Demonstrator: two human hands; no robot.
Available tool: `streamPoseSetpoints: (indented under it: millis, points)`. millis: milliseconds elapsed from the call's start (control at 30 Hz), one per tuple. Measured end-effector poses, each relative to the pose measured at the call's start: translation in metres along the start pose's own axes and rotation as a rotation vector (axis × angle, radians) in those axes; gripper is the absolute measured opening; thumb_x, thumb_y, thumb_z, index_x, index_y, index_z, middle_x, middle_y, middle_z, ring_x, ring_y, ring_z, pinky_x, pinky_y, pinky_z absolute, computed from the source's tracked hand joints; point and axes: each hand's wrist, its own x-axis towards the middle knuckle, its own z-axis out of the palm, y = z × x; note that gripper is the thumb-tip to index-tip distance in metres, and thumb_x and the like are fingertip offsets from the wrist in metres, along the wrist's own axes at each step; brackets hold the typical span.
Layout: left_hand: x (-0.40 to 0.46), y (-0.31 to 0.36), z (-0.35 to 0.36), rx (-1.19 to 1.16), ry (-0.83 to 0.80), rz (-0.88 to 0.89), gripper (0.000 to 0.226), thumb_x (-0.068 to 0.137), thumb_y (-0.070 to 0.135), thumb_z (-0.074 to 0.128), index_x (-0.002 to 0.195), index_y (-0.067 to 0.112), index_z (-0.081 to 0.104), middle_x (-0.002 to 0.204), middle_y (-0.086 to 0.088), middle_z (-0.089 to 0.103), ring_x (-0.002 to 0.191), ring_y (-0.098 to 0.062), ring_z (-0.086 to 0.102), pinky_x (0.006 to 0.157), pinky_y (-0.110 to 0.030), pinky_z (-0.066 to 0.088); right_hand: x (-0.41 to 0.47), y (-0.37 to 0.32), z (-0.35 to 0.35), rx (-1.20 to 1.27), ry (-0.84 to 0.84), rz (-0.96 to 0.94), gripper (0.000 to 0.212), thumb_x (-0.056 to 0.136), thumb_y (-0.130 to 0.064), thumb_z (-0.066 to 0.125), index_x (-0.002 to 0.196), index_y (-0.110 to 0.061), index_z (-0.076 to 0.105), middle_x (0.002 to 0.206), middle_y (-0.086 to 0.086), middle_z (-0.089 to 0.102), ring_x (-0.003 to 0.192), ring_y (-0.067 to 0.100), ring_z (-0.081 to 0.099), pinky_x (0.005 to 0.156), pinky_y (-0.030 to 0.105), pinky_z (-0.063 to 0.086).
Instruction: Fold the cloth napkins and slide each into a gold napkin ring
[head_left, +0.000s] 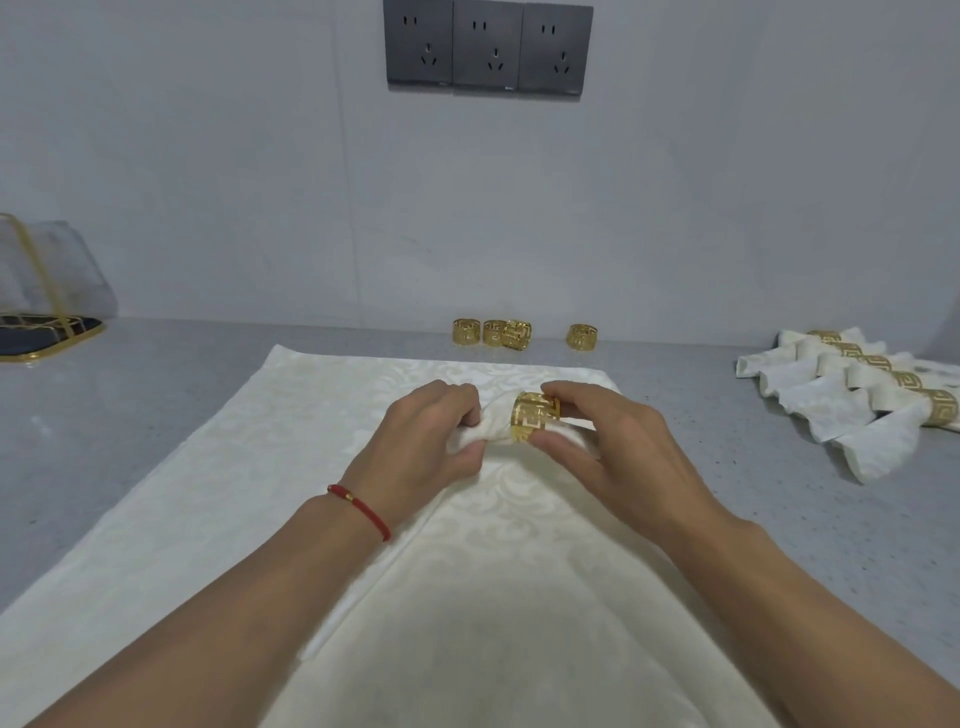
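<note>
I note five ringed napkins (852, 395) finished at the bench's (156, 395) right, four spare rings (519, 333) waiting by the wall, my left hand (431, 441) clamped on a gathered napkin (493, 428), my right hand (597, 441) pinching its gold ring (535, 423).

cream-white napkin (488, 431) with tonal damask scrollwork; gold ring (535, 425) with cut-out greek-key fretwork; matching gold rings (491, 332) at the far edge of the grey speckled counter (156, 415); red cord bracelet (361, 512) with gold bead.
</note>
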Motion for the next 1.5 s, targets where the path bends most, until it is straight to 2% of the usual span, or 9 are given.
streamPoseSetpoints:
  millis: [100,267,367,467,600,867,1133,1333,1500]
  points:
    - [0.001,0.007,-0.002,0.068,0.048,0.088,0.024,0.068,0.002,0.073,0.081,0.008,0.054,0.077,0.000,0.055,0.071,-0.017,0.047,0.064,-0.023,0.037,0.000,-0.004,-0.002,0.118,0.055,0.080,0.039,0.090,-0.053,0.066,0.124,-0.037,0.053,0.121,-0.019,0.065,0.102,-0.001,0.066,0.087,0.023,0.051]
    - [0.002,0.012,-0.007,0.057,0.127,0.110,0.022,0.068,-0.004,0.075,0.081,0.003,0.058,0.078,-0.002,0.058,0.073,-0.023,0.053,0.065,-0.035,0.045,0.002,-0.005,-0.005,0.183,0.141,0.113,0.029,0.082,-0.057,0.072,0.092,-0.034,0.056,0.083,-0.017,0.064,0.070,0.006,0.057,0.059,0.016,0.040]
    - [0.002,0.014,-0.008,0.068,0.125,0.117,0.022,0.068,-0.004,0.076,0.081,0.003,0.059,0.078,-0.001,0.057,0.073,-0.022,0.053,0.066,-0.031,0.044,0.003,-0.008,-0.007,0.247,0.082,0.136,0.016,0.088,-0.048,0.071,0.096,-0.035,0.068,0.080,-0.027,0.065,0.071,0.002,0.059,0.061,0.013,0.039]
    - [0.002,0.013,-0.009,0.100,0.135,0.147,0.021,0.068,-0.006,0.074,0.079,0.002,0.058,0.078,-0.003,0.058,0.072,-0.025,0.053,0.067,-0.033,0.045,0.006,-0.006,-0.009,0.450,-0.009,0.229,0.012,0.095,-0.024,0.066,0.103,-0.027,0.076,0.078,-0.018,0.069,0.066,0.005,0.060,0.063,0.024,0.043]
    - [0.004,0.016,-0.009,0.164,0.140,0.195,0.018,0.068,-0.009,0.070,0.078,0.000,0.059,0.074,-0.005,0.054,0.070,-0.026,0.051,0.068,-0.032,0.044,0.007,-0.006,-0.012,0.679,-0.044,0.337,0.020,0.096,-0.008,0.060,0.095,-0.014,0.080,0.065,0.001,0.043,0.055,0.013,0.029,0.054,0.029,0.020]
    - [0.007,0.025,-0.011,0.210,0.124,0.340,0.012,0.074,-0.012,0.064,0.078,-0.001,0.061,0.078,-0.006,0.055,0.072,-0.026,0.050,0.071,-0.033,0.045,0.007,0.000,-0.016,0.726,-0.100,0.515,0.013,0.096,-0.016,0.070,0.097,-0.018,0.083,0.056,-0.004,0.031,0.052,0.014,0.021,0.045,0.023,0.022]
    - [0.009,0.025,-0.011,0.177,0.003,0.391,0.025,0.070,-0.015,0.063,0.073,0.008,0.052,0.074,-0.001,0.049,0.069,-0.021,0.044,0.075,-0.017,0.027,0.006,0.000,-0.018,0.740,-0.148,0.603,0.010,0.089,-0.017,0.077,0.094,-0.010,0.083,0.053,-0.009,0.037,0.048,0.010,0.025,0.047,0.022,0.024]
    - [0.008,0.026,-0.010,0.148,-0.100,0.437,0.023,0.070,-0.013,0.063,0.070,0.007,0.050,0.071,-0.002,0.049,0.068,-0.021,0.041,0.065,-0.024,0.033,0.002,0.004,-0.021,0.733,-0.296,0.643,0.020,0.084,-0.024,0.081,0.095,-0.008,0.082,0.057,-0.003,0.046,0.046,0.010,0.031,0.049,0.027,0.027]
    - [0.003,0.020,-0.011,-0.019,-0.180,0.186,0.024,0.072,0.004,0.070,0.082,0.015,0.050,0.087,0.002,0.058,0.077,-0.016,0.051,0.068,-0.028,0.045,0.003,-0.001,-0.014,0.746,-0.183,0.608,0.019,0.084,-0.019,0.081,0.092,-0.002,0.080,0.058,0.000,0.038,0.048,0.010,0.024,0.052,0.029,0.020]
